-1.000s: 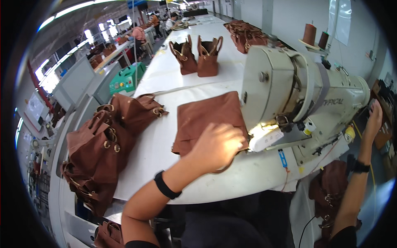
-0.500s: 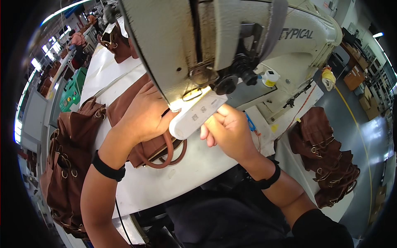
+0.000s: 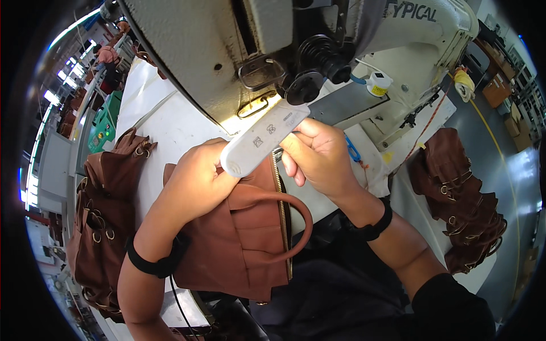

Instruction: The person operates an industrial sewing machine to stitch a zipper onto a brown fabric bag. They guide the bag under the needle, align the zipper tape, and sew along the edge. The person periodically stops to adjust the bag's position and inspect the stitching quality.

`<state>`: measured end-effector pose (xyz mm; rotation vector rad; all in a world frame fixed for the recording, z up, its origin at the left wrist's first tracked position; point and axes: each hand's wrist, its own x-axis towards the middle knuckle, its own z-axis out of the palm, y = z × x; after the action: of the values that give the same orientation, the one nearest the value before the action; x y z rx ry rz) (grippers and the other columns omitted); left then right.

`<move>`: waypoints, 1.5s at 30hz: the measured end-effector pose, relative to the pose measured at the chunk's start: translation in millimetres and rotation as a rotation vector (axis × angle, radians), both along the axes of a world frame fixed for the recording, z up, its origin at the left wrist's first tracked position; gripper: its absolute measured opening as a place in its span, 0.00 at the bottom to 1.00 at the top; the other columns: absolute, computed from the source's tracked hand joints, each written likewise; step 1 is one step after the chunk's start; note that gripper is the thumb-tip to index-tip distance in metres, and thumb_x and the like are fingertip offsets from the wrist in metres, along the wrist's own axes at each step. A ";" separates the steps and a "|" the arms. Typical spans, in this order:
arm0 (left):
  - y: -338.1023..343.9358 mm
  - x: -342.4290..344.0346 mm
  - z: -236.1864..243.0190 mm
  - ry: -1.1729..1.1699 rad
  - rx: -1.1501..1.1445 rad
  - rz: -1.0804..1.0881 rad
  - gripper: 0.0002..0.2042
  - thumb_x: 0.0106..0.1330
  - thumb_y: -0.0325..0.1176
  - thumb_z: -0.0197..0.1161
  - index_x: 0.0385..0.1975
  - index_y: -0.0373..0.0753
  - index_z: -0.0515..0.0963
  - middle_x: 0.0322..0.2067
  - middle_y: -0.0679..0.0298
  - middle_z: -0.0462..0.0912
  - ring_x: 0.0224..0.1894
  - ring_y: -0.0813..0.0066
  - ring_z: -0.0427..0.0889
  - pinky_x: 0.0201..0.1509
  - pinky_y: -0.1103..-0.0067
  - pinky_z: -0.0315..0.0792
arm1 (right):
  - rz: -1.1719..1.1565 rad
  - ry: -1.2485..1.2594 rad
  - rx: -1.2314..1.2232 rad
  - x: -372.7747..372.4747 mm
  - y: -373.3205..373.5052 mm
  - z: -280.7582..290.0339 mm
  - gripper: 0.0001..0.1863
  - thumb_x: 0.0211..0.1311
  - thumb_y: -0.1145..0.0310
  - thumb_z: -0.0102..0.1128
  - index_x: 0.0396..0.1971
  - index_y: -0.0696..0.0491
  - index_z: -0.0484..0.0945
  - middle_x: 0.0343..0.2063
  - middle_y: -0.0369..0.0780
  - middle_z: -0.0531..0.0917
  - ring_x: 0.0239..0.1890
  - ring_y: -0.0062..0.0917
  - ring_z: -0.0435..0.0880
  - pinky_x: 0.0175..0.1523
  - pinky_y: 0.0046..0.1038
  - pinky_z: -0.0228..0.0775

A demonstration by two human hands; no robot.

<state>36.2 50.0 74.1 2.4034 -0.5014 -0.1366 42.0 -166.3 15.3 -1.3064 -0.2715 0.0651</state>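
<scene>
My left hand [image 3: 202,179] grips the upper part of a brown leather bag [image 3: 224,250], its fingertips partly under a white lamp bar [image 3: 261,142]. The bag hangs over the front edge, a rolled handle [image 3: 304,221] and metal zipper [image 3: 283,216] facing up. Beside the zipper's top end, my right hand [image 3: 315,159] is closed with thumb against curled fingers on the bag's edge, partly behind the bar. Above both hands is the lit sewing machine head [image 3: 187,62]. A blue tool [image 3: 352,149] lies right of my right hand.
A pile of brown bags [image 3: 96,221] lies left, another [image 3: 455,210] right on a lower surface [image 3: 409,199]. A white table [image 3: 148,125] runs away behind. A green machine [image 3: 105,122] and a co-worker [image 3: 108,59] are at upper left, cardboard boxes [image 3: 515,125] at right.
The bag has moved toward my body and turned, its zipper now upright in view. My right hand came from the machine's right end to beside the lamp bar; my left hand followed the bag.
</scene>
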 end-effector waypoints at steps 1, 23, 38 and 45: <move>-5.2 -1.6 7.3 0.079 -0.008 0.033 0.10 0.68 0.35 0.63 0.36 0.33 0.83 0.30 0.55 0.85 0.34 0.65 0.84 0.41 0.71 0.75 | -0.003 -0.007 -0.025 1.4 -1.9 -2.6 0.11 0.76 0.68 0.58 0.40 0.61 0.82 0.15 0.32 0.78 0.13 0.10 0.69 0.20 0.18 0.59; 9.0 19.0 -9.3 0.459 -0.336 0.243 0.09 0.73 0.33 0.67 0.44 0.34 0.85 0.40 0.64 0.89 0.40 0.79 0.85 0.50 0.80 0.78 | 0.262 -0.106 0.199 -55.1 -14.8 -55.8 0.17 0.79 0.67 0.54 0.61 0.59 0.72 0.41 0.39 0.85 0.42 0.21 0.84 0.50 0.27 0.77; -6.1 10.2 -8.7 0.480 -0.446 0.227 0.06 0.73 0.29 0.65 0.44 0.35 0.84 0.39 0.66 0.88 0.42 0.80 0.84 0.50 0.81 0.77 | 0.075 0.013 -0.021 -54.5 -5.5 -19.6 0.15 0.75 0.67 0.60 0.53 0.61 0.79 0.33 0.33 0.83 0.37 0.12 0.75 0.43 0.20 0.70; 2.9 19.5 -20.8 0.529 -0.582 0.242 0.07 0.70 0.30 0.68 0.42 0.34 0.84 0.38 0.64 0.88 0.40 0.79 0.84 0.49 0.81 0.77 | 0.064 0.020 0.024 -52.1 -1.7 -23.0 0.16 0.73 0.68 0.63 0.53 0.62 0.80 0.37 0.33 0.83 0.39 0.12 0.76 0.45 0.20 0.70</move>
<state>55.7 52.9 53.3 1.7421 0.0085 -0.4389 -10.1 -168.0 -7.7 -1.2728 -0.2961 0.1292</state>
